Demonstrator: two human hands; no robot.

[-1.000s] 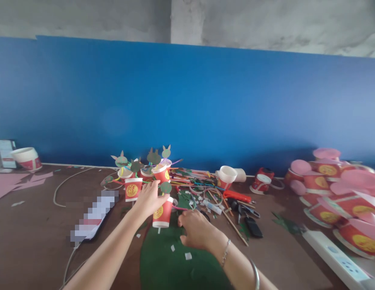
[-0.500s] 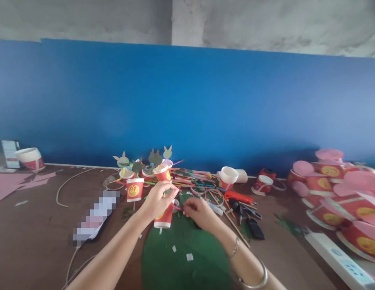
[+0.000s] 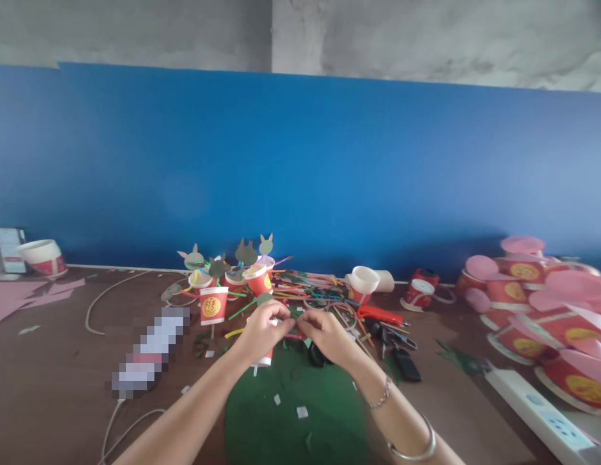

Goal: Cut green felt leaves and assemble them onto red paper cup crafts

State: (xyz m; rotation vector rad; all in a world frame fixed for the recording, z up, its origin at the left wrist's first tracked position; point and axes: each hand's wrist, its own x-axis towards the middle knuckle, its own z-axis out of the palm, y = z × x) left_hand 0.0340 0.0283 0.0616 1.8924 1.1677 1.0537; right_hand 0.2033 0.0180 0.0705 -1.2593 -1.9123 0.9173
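My left hand point(image 3: 262, 330) is closed in a pinch over a red paper cup point(image 3: 265, 360), hiding most of it. Facing it, my right hand point(image 3: 324, 331) is pinched too, and the fingertips of both hands almost meet. Whatever small thing lies between the fingers is hidden. From behind the left hand a yellow strip point(image 3: 234, 333) and a green strip point(image 3: 244, 310) stick out to the left, and a pink strip point(image 3: 295, 336) shows below the fingertips. A short white straw end point(image 3: 255, 371) pokes out beneath the cup. Under the hands lies a dark green sheet point(image 3: 295, 394).
Red cups with paper animal heads point(image 3: 213, 306) stand behind on the left. Sticks and strips point(image 3: 314, 284) lie heaped at the back, near an orange-red cutter point(image 3: 380, 314). At right are pink-topped red cups point(image 3: 525, 345) and a power strip point(image 3: 537, 407). A phone point(image 3: 152, 352) lies left.
My left hand has come down and slightly right over the cup. The right hand has risen a little, so the fingertips now nearly touch. Yellow and green strips now show beside the left hand.
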